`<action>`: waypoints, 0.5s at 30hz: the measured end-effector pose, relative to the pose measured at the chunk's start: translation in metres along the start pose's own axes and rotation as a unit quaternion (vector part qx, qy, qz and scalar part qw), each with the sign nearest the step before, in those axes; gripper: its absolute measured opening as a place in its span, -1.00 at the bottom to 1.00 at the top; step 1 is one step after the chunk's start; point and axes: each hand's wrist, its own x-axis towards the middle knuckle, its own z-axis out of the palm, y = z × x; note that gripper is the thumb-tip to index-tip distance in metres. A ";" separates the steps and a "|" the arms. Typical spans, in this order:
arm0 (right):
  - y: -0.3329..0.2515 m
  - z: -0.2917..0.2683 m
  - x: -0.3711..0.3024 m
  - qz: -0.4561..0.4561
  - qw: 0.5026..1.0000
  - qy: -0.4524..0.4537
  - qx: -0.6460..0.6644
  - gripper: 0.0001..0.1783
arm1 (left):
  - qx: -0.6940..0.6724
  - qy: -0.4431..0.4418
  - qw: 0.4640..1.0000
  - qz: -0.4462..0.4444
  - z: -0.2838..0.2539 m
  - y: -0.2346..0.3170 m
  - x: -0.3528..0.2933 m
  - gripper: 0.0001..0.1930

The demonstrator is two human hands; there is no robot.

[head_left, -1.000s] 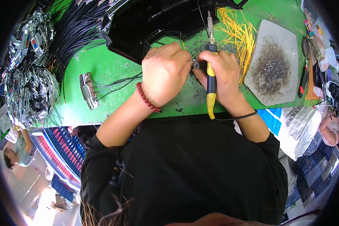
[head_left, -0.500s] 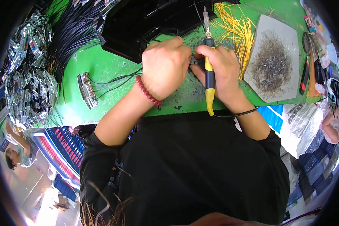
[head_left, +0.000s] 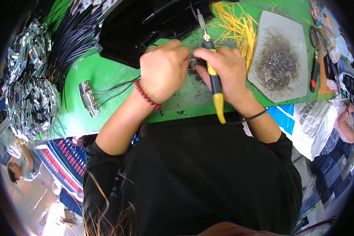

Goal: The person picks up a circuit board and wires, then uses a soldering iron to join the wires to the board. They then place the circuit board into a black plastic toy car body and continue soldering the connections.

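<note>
My right hand (head_left: 230, 70) is closed round a soldering iron (head_left: 216, 104) with a yellow and black handle. The iron's metal tip points away from me, toward the far side of the table. To its left my left hand (head_left: 164, 67), with a red bead bracelet at the wrist, is curled shut with its fingertips turned down and hidden. Thin black wires (head_left: 116, 87) run under this hand from a small silver metal part (head_left: 89, 99) lying on the green table (head_left: 76, 72). Between the two hands a tiny greyish thing shows, too small to name.
Beyond my hands lies a large black plastic housing (head_left: 135, 33). Yellow wires (head_left: 240, 29) and a grey slab (head_left: 277, 59) with dark residue are at right, near a red and black cutter (head_left: 314, 74). Black wires (head_left: 72, 39) and bundled silver parts (head_left: 31, 106) lie at left.
Both hands, the iron and the things on the table appear slightly farther left in the picture. The iron leans a little more to the left. Both grips look the same.
</note>
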 end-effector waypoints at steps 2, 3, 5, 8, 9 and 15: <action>0.016 -0.017 -0.005 -0.040 0.999 0.002 -0.005 -0.52 | -0.012 -0.009 1.000 0.002 0.002 -0.008 0.002 -0.95; 0.022 -0.032 -0.010 -0.032 0.999 0.025 0.028 -0.48 | -0.012 -0.009 1.000 0.000 0.003 -0.008 0.001 -0.95; 0.025 -0.056 -0.035 0.104 0.959 0.124 0.232 -0.52 | -0.023 0.004 1.000 -0.007 -0.001 -0.003 0.000 -0.94; 0.045 -0.103 -0.066 0.261 0.911 0.250 0.200 -0.09 | -0.044 -0.014 0.999 -0.017 -0.003 -0.002 0.002 -0.92; 0.056 -0.113 -0.073 0.280 0.896 0.286 0.192 -0.05 | -0.045 -0.014 0.999 -0.019 -0.002 -0.002 0.001 -0.92; 0.101 -0.137 -0.092 0.380 0.804 0.424 0.170 -0.84 | -0.055 -0.028 0.998 -0.033 -0.001 -0.001 0.003 -0.95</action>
